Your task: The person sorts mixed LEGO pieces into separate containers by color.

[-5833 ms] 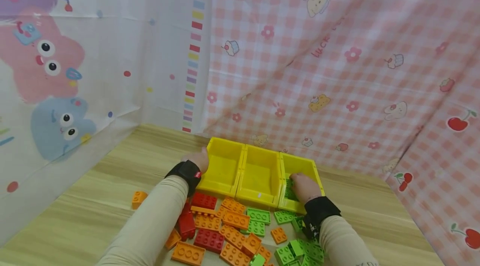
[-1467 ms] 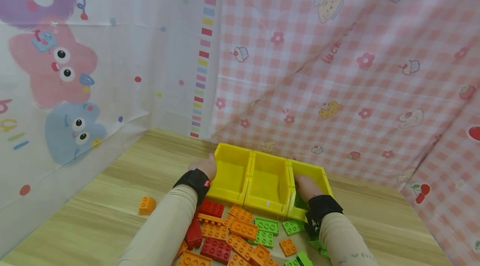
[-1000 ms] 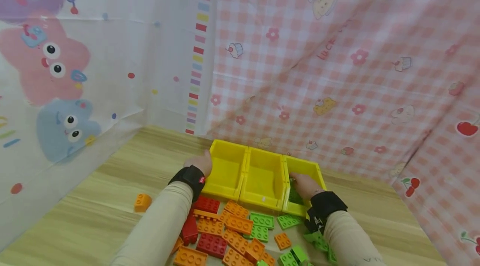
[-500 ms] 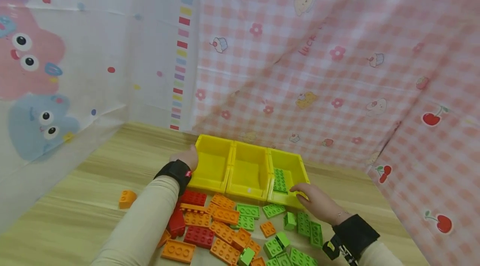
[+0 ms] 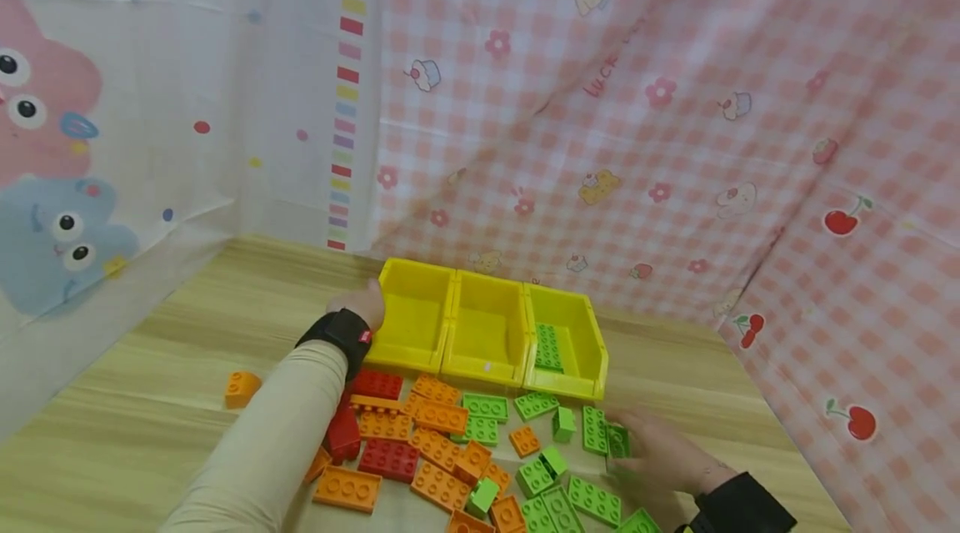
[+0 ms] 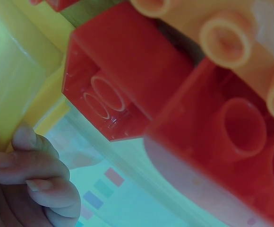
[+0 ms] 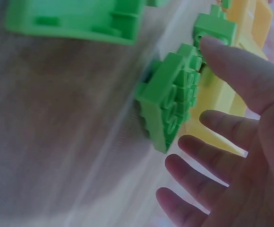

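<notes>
My left hand (image 5: 358,304) grips the left side of the left yellow bin (image 5: 414,312); in the left wrist view its thumb and curled fingers pinch the yellow edge. My right hand (image 5: 663,451) is beside a green building brick (image 5: 618,440) on the table, fingers spread around its right side. The right wrist view shows the straight fingers apart from a tilted green brick (image 7: 167,101). Green bricks (image 5: 549,347) lie in the right yellow bin (image 5: 592,389); the left and middle bins hold no bricks.
Red bricks (image 5: 388,460), orange bricks (image 5: 441,485) and more green bricks (image 5: 594,500) lie in front of the bins. A lone orange brick (image 5: 242,389) sits far left. Patterned cloth (image 5: 480,141) hangs behind the bins.
My right hand has come out of the right bin, moving right and toward me to the green bricks on the table. The left hand keeps its grip on the bin. The head view has shifted.
</notes>
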`<move>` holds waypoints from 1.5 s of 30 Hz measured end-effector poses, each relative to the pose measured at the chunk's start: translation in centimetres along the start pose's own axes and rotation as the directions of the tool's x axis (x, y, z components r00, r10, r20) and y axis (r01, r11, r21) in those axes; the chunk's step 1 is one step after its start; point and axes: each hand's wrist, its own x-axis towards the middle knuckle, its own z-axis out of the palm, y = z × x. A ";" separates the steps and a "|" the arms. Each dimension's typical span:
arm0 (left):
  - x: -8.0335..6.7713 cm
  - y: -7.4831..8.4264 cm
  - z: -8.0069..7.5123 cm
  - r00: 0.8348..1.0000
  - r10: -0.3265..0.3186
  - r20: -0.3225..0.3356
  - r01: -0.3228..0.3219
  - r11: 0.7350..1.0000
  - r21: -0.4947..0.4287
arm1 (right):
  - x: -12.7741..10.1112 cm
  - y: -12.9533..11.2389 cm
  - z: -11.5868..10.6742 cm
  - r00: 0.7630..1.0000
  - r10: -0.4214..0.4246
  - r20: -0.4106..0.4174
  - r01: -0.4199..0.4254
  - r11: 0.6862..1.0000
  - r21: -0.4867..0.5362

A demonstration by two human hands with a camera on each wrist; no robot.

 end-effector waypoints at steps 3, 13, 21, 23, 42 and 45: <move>-0.4 0.1 -0.3 1.000 -0.006 -0.004 0.006 1.000 0.001 | 0.1 -0.1 0.4 1.000 -0.011 0.010 0.011 1.000 -0.027; 0.4 -0.3 0.2 1.000 0.003 0.010 -0.004 1.000 0.021 | 0.1 -0.5 0.0 0.998 0.034 0.055 -0.038 0.997 0.071; 1.0 -0.5 0.6 1.000 -0.002 -0.006 0.002 1.000 0.031 | 0.9 -2.4 -2.8 0.996 0.077 -0.046 -0.074 0.995 0.063; 1.0 -0.4 0.6 1.000 -0.010 -0.005 0.010 1.000 0.028 | 1.6 -3.2 -3.1 0.992 0.097 -0.079 -0.093 0.994 0.051; 0.1 -0.1 0.2 1.000 -0.012 0.003 0.012 1.000 0.001 | 11.4 -6.0 -1.4 0.947 0.234 -0.220 -0.254 0.965 -0.067; 0.3 -0.4 0.2 1.000 -0.006 -0.015 0.006 1.000 -0.001 | 11.8 -5.9 -1.3 0.946 0.244 -0.213 -0.260 0.964 -0.053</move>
